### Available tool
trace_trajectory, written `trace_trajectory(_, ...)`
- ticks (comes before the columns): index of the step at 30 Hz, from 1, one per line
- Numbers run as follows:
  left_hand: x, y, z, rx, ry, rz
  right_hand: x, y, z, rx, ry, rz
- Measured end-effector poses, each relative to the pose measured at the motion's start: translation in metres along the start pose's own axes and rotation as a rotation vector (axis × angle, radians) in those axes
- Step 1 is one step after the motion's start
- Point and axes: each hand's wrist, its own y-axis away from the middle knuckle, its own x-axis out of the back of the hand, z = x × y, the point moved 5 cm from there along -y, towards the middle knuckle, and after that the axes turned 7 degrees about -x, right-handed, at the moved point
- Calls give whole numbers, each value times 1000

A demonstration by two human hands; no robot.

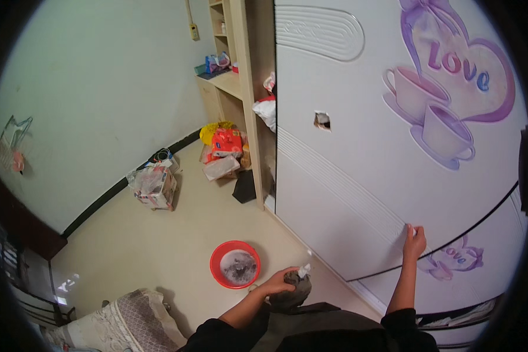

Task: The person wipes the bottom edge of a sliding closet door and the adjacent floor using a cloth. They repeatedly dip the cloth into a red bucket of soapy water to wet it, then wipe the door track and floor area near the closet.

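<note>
My left hand [278, 283] grips a bunched dark grey cloth [295, 291] low in front of my body. A crumpled white scrap [305, 270], perhaps tissue, sits at the cloth's upper edge by my fingers. My right hand [415, 241] is at the white wardrobe door [334, 185], its fingers bent by the ribbed band. Something small and pale may be between thumb and forefinger; the door behind is too similar to tell. Printed cups and a heart decorate the panel, and a square hole [322, 120] is cut in it.
A red basin [235, 264] of foamy grey water stands on the tiled floor [158, 246]. Farther off are a cardboard box [156, 189] and a heap of packages [226, 143] beside the wooden shelf unit [251, 88]. A patterned fabric cover [136, 319] lies at lower left.
</note>
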Motion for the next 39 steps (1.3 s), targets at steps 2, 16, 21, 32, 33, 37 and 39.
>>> trace_trajectory(2,-6,-2,-6,-43,4,14,-5,-2,4,39,-4,-4)
trace_trajectory(16,-15,-28,-22,170,15,-23,30,13,112,-259,184,-35)
trace_trajectory(21,-24,-31,-10,187,45,-63,17,10,102,-251,83,-15)
trace_trajectory(32,-63,-62,-22,205,-36,-259,-16,10,98,-199,5,-55)
trace_trajectory(33,-63,-62,-26,222,-1,-260,-21,12,94,-206,4,-43)
trace_trajectory(37,-67,-56,-28,270,26,-283,-28,12,77,-288,-83,-100)
trace_trajectory(39,-73,-58,-28,282,-8,-291,-31,13,74,-274,-94,-92)
